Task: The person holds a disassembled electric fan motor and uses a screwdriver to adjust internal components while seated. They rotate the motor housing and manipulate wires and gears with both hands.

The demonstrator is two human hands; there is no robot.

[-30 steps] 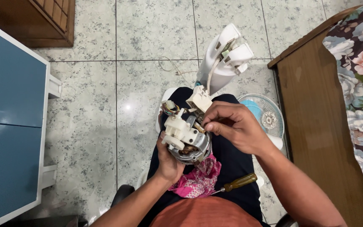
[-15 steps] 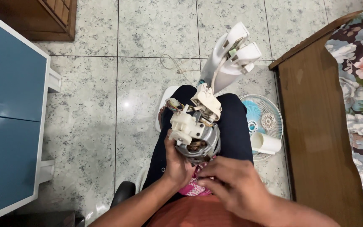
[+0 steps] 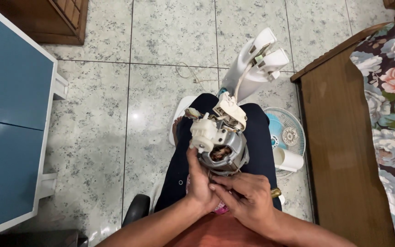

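Left hand (image 3: 200, 183) first: you have it wrapped around the lower left side of the fan motor (image 3: 220, 148), thumb up along the metal casing, grasping it so the motor stands propped on your lap rather than rolling off your knees. That grip seems meant to keep the open side with the copper windings turned up toward your eyes. From this hand the motor sits at about one o'clock, touching the palm and fingers.

Moving right, your right hand (image 3: 248, 201) lies just below the motor, at roughly six o'clock from it, fingers curled against the bottom edge of the casing and overlapping the left hand's fingertips. Whether it pinches something small there I cannot tell; the fingers hide it. A yellowish tool handle (image 3: 275, 192) pokes out at the hand's three o'clock, resting on your thigh, within easy reach but not held.

On top of the motor, at twelve o'clock, the white plastic gearbox (image 3: 203, 132) and a cream terminal cover (image 3: 232, 112) remain attached, and a white cable runs up from them to the fan's white stand housing (image 3: 257, 64) lying on the tiled floor (image 3: 97, 119), so the motor is tethered and can only be lifted so far.

Further right, at three o'clock, the fan grille (image 3: 285, 137) lies flat on the floor with a white cylinder (image 3: 288, 159) on it, beside the wooden bed frame (image 3: 339, 151).
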